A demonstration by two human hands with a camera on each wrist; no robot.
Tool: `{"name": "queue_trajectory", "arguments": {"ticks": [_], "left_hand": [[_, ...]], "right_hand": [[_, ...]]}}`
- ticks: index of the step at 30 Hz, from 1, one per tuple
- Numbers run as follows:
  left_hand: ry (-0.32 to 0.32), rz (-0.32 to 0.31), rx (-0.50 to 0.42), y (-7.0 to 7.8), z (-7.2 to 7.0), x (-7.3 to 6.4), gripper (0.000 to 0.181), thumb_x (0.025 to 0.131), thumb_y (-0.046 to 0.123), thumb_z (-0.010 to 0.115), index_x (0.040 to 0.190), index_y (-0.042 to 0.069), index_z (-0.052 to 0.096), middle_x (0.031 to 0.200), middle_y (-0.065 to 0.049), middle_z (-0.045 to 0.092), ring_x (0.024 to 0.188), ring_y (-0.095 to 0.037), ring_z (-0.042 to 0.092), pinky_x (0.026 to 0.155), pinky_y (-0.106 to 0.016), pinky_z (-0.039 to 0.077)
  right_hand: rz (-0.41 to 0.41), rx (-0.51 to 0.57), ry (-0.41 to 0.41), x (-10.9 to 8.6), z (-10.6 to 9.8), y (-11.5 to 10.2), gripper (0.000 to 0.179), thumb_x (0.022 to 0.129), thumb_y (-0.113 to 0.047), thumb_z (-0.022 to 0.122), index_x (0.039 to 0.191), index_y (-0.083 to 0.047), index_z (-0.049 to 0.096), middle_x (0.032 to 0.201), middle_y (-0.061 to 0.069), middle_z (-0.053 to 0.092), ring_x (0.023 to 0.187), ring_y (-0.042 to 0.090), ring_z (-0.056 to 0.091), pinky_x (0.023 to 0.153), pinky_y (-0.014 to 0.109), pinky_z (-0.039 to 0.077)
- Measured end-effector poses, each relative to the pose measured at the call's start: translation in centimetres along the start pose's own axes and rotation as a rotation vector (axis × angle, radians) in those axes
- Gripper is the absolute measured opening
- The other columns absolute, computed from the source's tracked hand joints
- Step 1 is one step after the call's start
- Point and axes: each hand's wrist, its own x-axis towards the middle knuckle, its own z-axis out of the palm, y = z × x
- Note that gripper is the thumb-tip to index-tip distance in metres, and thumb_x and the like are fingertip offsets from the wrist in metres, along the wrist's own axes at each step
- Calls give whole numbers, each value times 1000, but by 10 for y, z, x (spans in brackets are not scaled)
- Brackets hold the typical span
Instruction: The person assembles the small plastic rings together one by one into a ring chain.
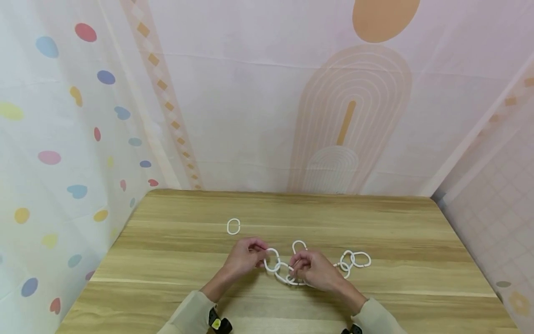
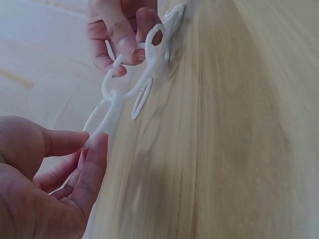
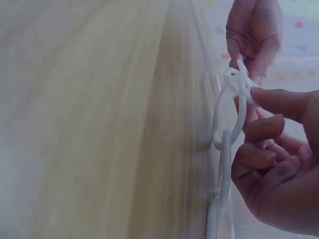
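In the head view my left hand (image 1: 245, 256) pinches a white plastic chain link (image 1: 272, 270) between thumb and fingertips. That link hooks through a second white link (image 2: 105, 85), which my right hand (image 1: 318, 270) pinches near a small gap in its side. The left wrist view shows both links raised off the wood. More joined links hang from the second one; in the right wrist view a chain link (image 3: 225, 164) runs down beside the curled right fingers. Part of the chain is hidden behind the right hand in the head view.
A single white link (image 1: 227, 226) lies on the wooden table (image 1: 175, 232), beyond my left hand. Another link (image 1: 299, 241) lies just beyond the right hand. To the right, the chain's end link (image 1: 364, 266) rests on the table. A patterned curtain (image 1: 250, 116) stands behind.
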Motion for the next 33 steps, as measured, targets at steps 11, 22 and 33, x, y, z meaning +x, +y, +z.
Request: {"name": "queue_trajectory", "arguments": {"ticks": [11, 22, 33], "left_hand": [[9, -11, -29, 0, -2, -5, 10, 88, -4, 66, 97, -8, 65, 83, -12, 66, 67, -13, 62, 63, -29, 58], [-1, -4, -26, 1, -3, -7, 11, 89, -3, 66, 99, -8, 64, 86, -13, 66, 69, -14, 63, 64, -30, 58], [-10, -8, -52, 1, -3, -7, 11, 90, -2, 65, 99, -7, 63, 85, -11, 65, 68, -14, 62, 63, -31, 58]], "right_hand": [[53, -12, -31, 1, 1, 4, 12, 84, 8, 66, 96, 5, 65, 85, 15, 70, 74, 13, 62, 63, 19, 48], [38, -101, -13, 3, 0, 4, 11, 83, 3, 70, 94, 0, 67, 83, 11, 69, 72, 10, 60, 62, 20, 46], [-3, -218, 68, 12, 10, 0, 25, 85, -20, 78, 104, -5, 71, 89, 0, 70, 67, 7, 53, 59, 22, 43]]}}
